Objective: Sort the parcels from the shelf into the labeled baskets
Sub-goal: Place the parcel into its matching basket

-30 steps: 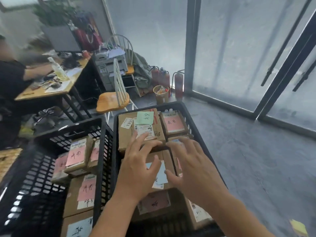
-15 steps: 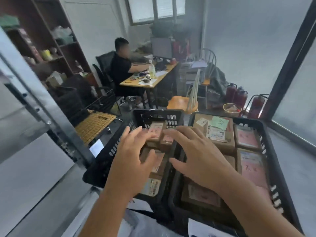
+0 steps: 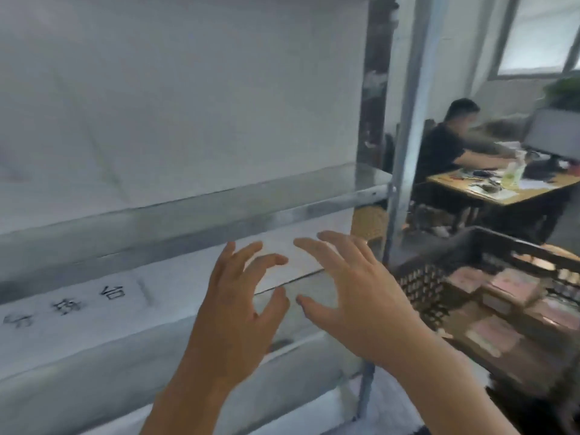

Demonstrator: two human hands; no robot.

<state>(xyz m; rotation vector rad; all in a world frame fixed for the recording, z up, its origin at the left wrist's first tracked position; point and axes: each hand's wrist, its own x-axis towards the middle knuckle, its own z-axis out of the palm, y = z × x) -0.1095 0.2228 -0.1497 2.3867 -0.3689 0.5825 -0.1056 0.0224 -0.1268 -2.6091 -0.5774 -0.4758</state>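
A grey metal shelf (image 3: 194, 211) fills the left and middle of the head view, and no parcels show on its boards. My left hand (image 3: 238, 296) and my right hand (image 3: 351, 293) hover side by side in front of the shelf, fingers spread and loosely bent, holding nothing. At the right edge stands a black plastic basket (image 3: 423, 284) holding several brown cardboard parcels (image 3: 502, 296) with pink labels. The picture is blurred by motion.
A white paper strip with handwritten characters (image 3: 78, 301) lies on the lower shelf board. A metal upright (image 3: 405, 146) stands at the shelf's right end. Behind it a person in black (image 3: 445, 152) sits at a wooden desk (image 3: 502, 193) with a monitor.
The view has swung left from the baskets to the shelf. Both hands have left the parcels in the baskets and now hover empty in front of the shelf.
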